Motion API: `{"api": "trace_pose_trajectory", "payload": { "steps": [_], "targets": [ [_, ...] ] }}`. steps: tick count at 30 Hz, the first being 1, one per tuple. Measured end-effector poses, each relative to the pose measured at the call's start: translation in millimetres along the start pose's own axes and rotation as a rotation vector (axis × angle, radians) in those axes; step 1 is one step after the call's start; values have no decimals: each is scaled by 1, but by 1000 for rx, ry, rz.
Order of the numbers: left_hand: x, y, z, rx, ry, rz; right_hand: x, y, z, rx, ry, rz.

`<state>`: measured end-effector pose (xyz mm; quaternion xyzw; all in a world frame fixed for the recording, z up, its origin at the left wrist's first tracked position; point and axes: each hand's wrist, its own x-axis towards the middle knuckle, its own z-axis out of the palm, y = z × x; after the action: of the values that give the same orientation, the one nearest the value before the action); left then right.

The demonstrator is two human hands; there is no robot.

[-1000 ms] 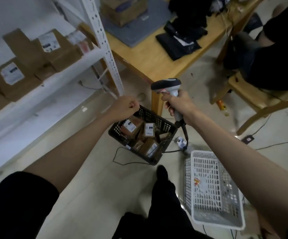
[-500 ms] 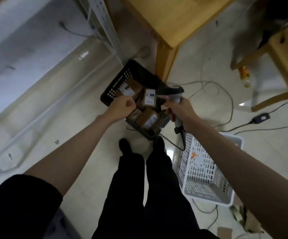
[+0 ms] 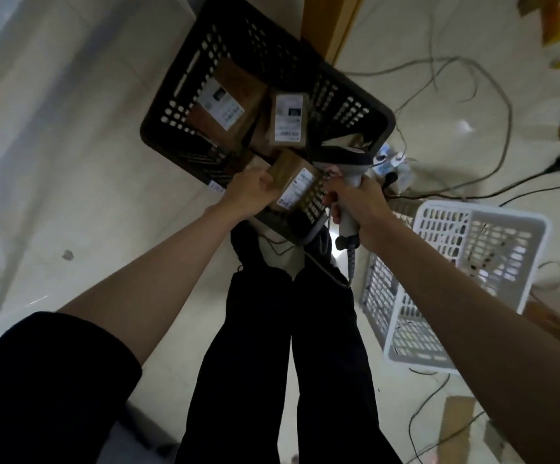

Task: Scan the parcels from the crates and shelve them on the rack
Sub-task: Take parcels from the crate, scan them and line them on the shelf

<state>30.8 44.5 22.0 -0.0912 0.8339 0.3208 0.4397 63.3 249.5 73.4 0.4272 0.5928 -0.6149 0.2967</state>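
While the person bends over the floor, the single head view takes in the following.

Item: black crate [image 3: 178, 128], perforated, standing on the floor against a wooden table leg [image 3: 330, 25]. It holds several brown parcels; two lie label-up toward the far side, a larger parcel [image 3: 228, 105] and a smaller parcel [image 3: 287, 120] just beside it.

Item: near parcel [image 3: 293, 180], a small brown box with a white label on its upper face, at the crate's near edge. The left hand [image 3: 250, 192] has its grip closed on the box's left end, fingers curled round it. The label faces up and toward the scanner, which is probably why it is held this way; whether it has left the crate bottom cannot be told.

Item: scanner [image 3: 347, 165], grey, pistol-shaped, corded. The right hand [image 3: 355, 202] has its grip wrapped round the handle, head pointed at the near parcel and almost touching it, so the label can be read without shifting either hand.

Item: white crate [image 3: 536, 229], to the person's right, well apart from the black one; no parcels show in it.

Item: loose cables [image 3: 472, 78] across the floor beyond both crates, a snag risk for the scanner cord.

The rack is out of view; shelving is not yet begun for this parcel.
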Motion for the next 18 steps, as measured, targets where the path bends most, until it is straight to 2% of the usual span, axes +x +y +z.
{"api": "trace_pose_trajectory", "payload": {
  "steps": [12,18],
  "targets": [
    [149,-91,79,74,-89,-74,123,82,46,89,-20,134],
    [194,-103,98,53,-82,-97,150,108,56,115,13,138]
  ]
}}
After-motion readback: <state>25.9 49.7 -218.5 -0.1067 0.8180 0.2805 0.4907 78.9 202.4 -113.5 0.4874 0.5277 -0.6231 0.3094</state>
